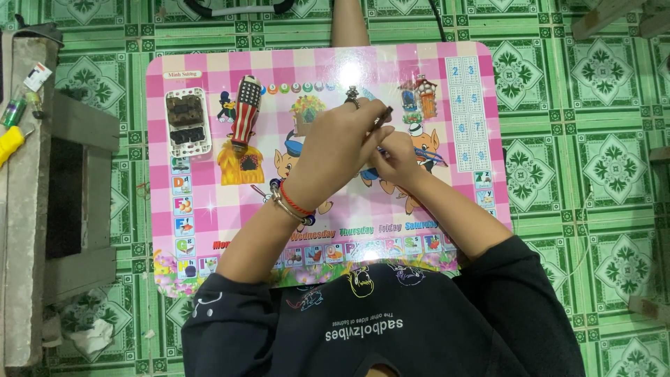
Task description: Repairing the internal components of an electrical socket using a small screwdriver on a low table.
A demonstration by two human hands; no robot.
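The thin dark tool (382,116) is sitting pinched between both hands, left hand (335,150) and right hand (395,158) fingers closing around it above the pink worktop (363,63), striped clipper (246,112) lying far left.

Pink board (209,202): clipper (246,112), circuit part (188,121)

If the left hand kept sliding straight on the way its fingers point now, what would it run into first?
The left hand points right, across the pink table. It would meet the right hand first; the two already look in contact around a thin dark tool, though depth there is hard to judge.
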